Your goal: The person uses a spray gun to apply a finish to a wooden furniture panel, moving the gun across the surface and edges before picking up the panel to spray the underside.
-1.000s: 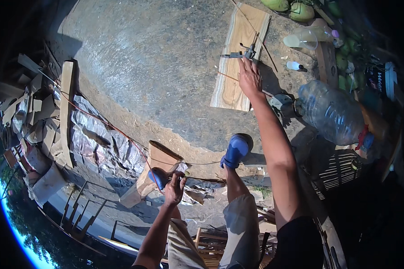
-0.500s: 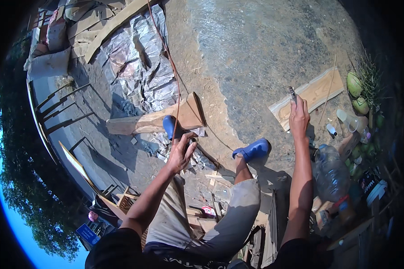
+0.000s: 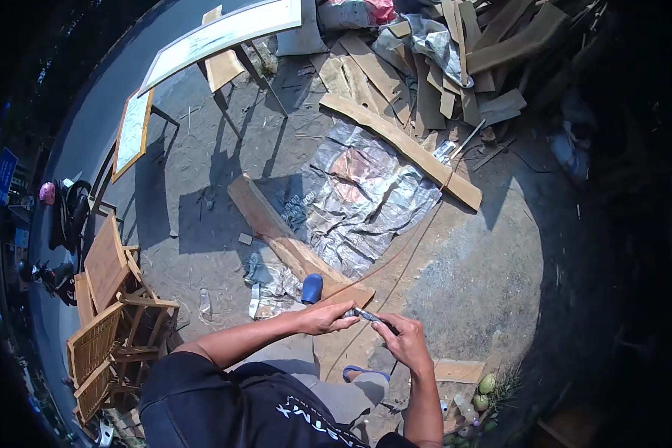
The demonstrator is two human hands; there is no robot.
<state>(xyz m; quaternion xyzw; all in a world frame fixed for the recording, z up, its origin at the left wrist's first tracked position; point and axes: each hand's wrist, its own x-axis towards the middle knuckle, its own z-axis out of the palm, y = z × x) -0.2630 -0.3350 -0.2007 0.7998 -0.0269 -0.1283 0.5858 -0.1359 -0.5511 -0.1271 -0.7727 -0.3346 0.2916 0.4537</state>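
Note:
In front of my body, both hands have come together around a slim grey metal fitting (image 3: 366, 314). My left hand (image 3: 325, 319) is closed at its left end, where a thin orange hose (image 3: 447, 181) appears to run into the grip. My right hand (image 3: 405, 345) pinches the fitting's right end; the fingers hide part of it. Below the hands lies a thick wooden plank (image 3: 287, 240) with a flared end. One blue clog (image 3: 312, 289) rests against that plank, and the other clog (image 3: 366, 370) shows under my right forearm.
A crumpled silver sheet (image 3: 373, 196) covers the ground ahead, with a long board (image 3: 407, 149) along its far edge. Scrap wood (image 3: 500, 45) is heaped beyond. Tables (image 3: 220, 33) and stacked wooden chairs (image 3: 101, 340) stand left. Green coconuts (image 3: 487, 384) lie at lower right.
My hands were apart, the right out over the concrete holding the metal fitting; now they meet in front of me. The view has turned toward the left, bringing the tables and chairs in.

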